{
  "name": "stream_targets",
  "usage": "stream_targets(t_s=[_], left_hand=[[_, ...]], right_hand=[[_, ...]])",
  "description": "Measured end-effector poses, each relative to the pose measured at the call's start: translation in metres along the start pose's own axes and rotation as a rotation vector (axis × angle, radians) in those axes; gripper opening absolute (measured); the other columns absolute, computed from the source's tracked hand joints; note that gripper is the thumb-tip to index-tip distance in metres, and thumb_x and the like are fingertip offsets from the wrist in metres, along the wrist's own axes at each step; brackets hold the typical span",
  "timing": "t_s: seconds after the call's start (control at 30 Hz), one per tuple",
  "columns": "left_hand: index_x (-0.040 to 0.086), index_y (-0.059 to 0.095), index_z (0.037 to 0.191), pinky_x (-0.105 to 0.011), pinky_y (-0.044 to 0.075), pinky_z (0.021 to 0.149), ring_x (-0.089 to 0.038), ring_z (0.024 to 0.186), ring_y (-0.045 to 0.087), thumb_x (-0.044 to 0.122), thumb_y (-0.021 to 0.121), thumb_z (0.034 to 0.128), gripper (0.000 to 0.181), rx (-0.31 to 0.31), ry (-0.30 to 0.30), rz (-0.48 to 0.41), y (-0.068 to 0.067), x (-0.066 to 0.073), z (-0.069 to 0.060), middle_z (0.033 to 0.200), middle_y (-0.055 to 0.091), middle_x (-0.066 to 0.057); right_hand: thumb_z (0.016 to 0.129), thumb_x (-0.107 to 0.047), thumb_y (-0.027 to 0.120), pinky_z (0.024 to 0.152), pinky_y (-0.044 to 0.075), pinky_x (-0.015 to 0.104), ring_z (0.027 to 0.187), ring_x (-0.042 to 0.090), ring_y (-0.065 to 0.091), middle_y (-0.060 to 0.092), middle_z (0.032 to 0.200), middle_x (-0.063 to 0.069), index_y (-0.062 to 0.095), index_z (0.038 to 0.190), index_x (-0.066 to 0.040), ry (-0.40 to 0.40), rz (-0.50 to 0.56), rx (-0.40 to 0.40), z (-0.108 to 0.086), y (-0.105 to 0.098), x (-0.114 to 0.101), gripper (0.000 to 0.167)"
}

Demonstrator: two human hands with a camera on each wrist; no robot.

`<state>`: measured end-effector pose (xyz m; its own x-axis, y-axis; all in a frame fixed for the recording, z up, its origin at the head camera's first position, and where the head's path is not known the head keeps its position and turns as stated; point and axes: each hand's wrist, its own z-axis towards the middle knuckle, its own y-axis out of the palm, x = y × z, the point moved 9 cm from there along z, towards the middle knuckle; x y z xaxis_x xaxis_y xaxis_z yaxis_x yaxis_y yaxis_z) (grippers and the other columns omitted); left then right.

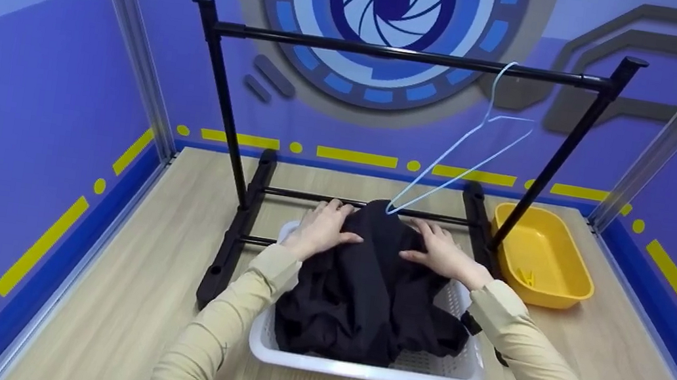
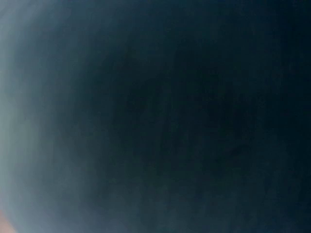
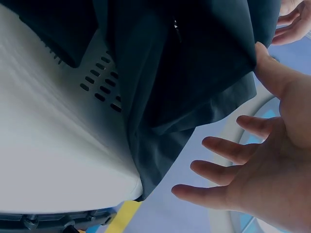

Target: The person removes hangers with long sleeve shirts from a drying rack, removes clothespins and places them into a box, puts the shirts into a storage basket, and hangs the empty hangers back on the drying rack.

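Black clothing (image 1: 364,286) lies heaped in a white laundry basket (image 1: 366,371), one fold raised towards the back. My left hand (image 1: 321,227) is at the left side of that fold, its thumb against the cloth. On the opposite side is my right hand (image 1: 443,252). In the right wrist view, the right hand (image 3: 272,160) has spread fingers, with the thumb tip touching the edge of the cloth (image 3: 194,73). A light blue hanger (image 1: 450,149) hangs from the rack's bar, its lower end overlapping the fold's top. Dark blur fills the left wrist view.
A black clothes rack (image 1: 397,54) stands behind and around the basket. To the right, a yellow tub (image 1: 568,249) holds a yellow clothespin (image 1: 526,277). Blue panel walls enclose the wooden table (image 1: 119,292) at the back and sides.
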<state>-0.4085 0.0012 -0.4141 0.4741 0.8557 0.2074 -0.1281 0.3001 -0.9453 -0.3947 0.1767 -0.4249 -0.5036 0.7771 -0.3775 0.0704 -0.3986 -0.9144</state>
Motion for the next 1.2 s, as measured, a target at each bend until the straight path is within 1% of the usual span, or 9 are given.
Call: stream_targets(t_s=[0.17,0.27,0.47,0.53,0.67,0.8,0.87,0.97,1.2], left_hand=[[0.014,0.047,0.131,-0.050,0.037,0.084,-0.034,0.109,0.044,0.059,0.059,0.0758,0.073,-0.052,-0.038,-0.025,0.008,-0.003,0.002,0.122,0.048,-0.013],[0.015,0.043,0.135,-0.051,0.034,0.087,-0.035,0.113,0.041,0.060,0.059,0.0758,0.076,-0.076,-0.054,-0.042,0.013,-0.005,0.004,0.127,0.045,-0.014],[0.015,0.034,0.140,-0.050,0.033,0.089,-0.035,0.118,0.036,0.061,0.057,0.0765,0.082,-0.124,-0.079,-0.075,0.023,-0.008,0.006,0.132,0.039,-0.017],[0.014,0.032,0.141,-0.049,0.033,0.090,-0.035,0.119,0.035,0.062,0.056,0.0764,0.084,-0.136,-0.084,-0.084,0.026,-0.009,0.006,0.133,0.038,-0.017],[0.013,0.031,0.141,-0.047,0.033,0.090,-0.035,0.119,0.036,0.062,0.055,0.0771,0.085,-0.155,-0.082,-0.080,0.030,-0.009,0.007,0.133,0.038,-0.017],[0.013,0.029,0.142,-0.045,0.034,0.090,-0.036,0.117,0.038,0.059,0.055,0.0786,0.083,-0.173,-0.084,-0.083,0.034,-0.008,0.008,0.134,0.038,-0.016],[0.013,0.029,0.142,-0.044,0.035,0.090,-0.036,0.116,0.040,0.058,0.056,0.0790,0.082,-0.171,-0.078,-0.075,0.035,-0.008,0.009,0.134,0.038,-0.016],[0.012,0.031,0.140,-0.044,0.037,0.088,-0.036,0.114,0.042,0.056,0.058,0.0790,0.080,-0.154,-0.052,-0.055,0.037,-0.006,0.011,0.132,0.040,-0.016],[0.010,0.038,0.137,-0.041,0.039,0.087,-0.033,0.107,0.048,0.052,0.061,0.0789,0.075,-0.145,-0.006,-0.020,0.041,-0.003,0.012,0.122,0.048,-0.019]], right_hand=[[0.084,-0.036,0.063,0.089,0.028,0.058,0.114,0.050,0.033,0.035,0.129,0.030,0.032,0.137,-0.004,0.045,-0.007,-0.032,0.002,0.005,0.003,0.070],[0.084,-0.037,0.063,0.087,0.029,0.058,0.113,0.050,0.033,0.036,0.127,0.031,0.031,0.138,-0.003,0.066,-0.012,-0.041,0.002,0.008,0.004,0.071],[0.085,-0.036,0.062,0.090,0.029,0.055,0.113,0.047,0.036,0.040,0.123,0.032,0.033,0.136,0.002,0.044,-0.028,-0.038,0.005,0.013,0.004,0.070],[0.085,-0.035,0.062,0.091,0.029,0.054,0.113,0.046,0.037,0.041,0.123,0.031,0.033,0.136,0.002,0.035,-0.031,-0.037,0.005,0.014,0.004,0.069],[0.086,-0.032,0.061,0.089,0.031,0.055,0.111,0.046,0.039,0.043,0.123,0.029,0.034,0.136,0.000,0.041,-0.045,-0.034,0.008,0.015,0.004,0.065],[0.087,-0.033,0.060,0.083,0.034,0.057,0.109,0.047,0.041,0.044,0.123,0.028,0.036,0.136,-0.003,0.074,-0.080,-0.038,0.010,0.015,0.006,0.063],[0.087,-0.033,0.060,0.082,0.035,0.058,0.109,0.046,0.042,0.045,0.123,0.027,0.037,0.136,-0.003,0.082,-0.097,-0.039,0.011,0.015,0.008,0.062],[0.087,-0.033,0.060,0.082,0.036,0.057,0.107,0.046,0.044,0.047,0.121,0.027,0.039,0.134,-0.002,0.075,-0.109,-0.034,0.013,0.016,0.008,0.059],[0.089,-0.033,0.057,0.080,0.037,0.057,0.107,0.045,0.045,0.049,0.119,0.026,0.043,0.132,-0.003,0.078,-0.128,-0.040,0.015,0.020,0.012,0.055]])
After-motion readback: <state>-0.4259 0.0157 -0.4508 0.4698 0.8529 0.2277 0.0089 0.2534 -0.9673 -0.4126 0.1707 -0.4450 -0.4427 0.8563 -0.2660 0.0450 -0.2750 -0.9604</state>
